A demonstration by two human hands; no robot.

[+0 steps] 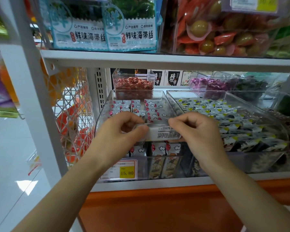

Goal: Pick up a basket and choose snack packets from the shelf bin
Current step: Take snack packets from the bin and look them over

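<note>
White snack packet [164,133] stretches between left hand [124,129] and right hand [197,129].

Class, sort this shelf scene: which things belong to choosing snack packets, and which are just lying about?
Job: left hand and right hand, both pinching the white printed snack packet; clear plastic bin of red-and-white packets.
Just about: yellow price tag; blue-and-white seaweed packs above; small clear tub of red sweets; black-and-yellow packets alongside.
</note>
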